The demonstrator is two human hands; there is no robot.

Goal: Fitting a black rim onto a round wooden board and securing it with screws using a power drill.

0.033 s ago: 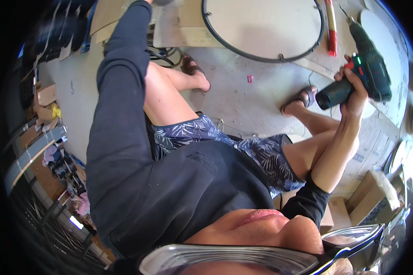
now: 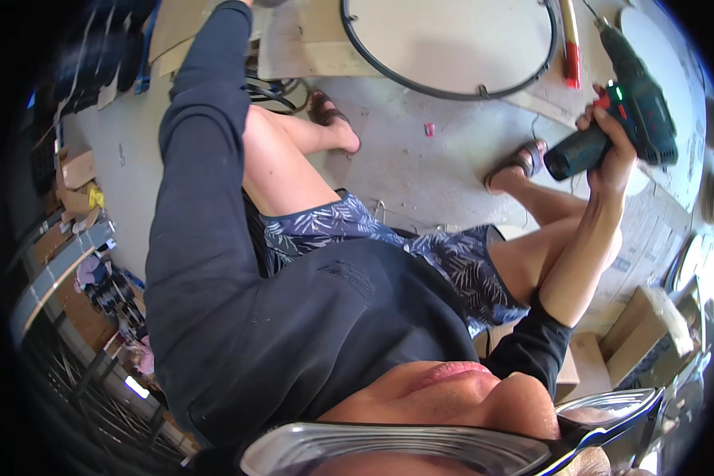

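Note:
My right hand is wrapped round the handle of a dark green cordless drill. A small green light glows on the drill, and its long thin bit points away at the top right. My left arm, in a dark sleeve, reaches to the top edge. Only a sliver of my left hand shows there, its fingers cut off by the picture edge, beside a grey thing I cannot make out. Between the hands lies a large round pale panel with a black rim and small clips on it.
A red and pale stick-like tool lies right of the panel, near a pale round disc. Cardboard lies under the panel's left side. Black cables hang by my left leg. Cardboard boxes stand at the lower right.
The panel, floor and both arms sit slightly higher and further left in the picture. The drill remains in my right hand, almost unmoved.

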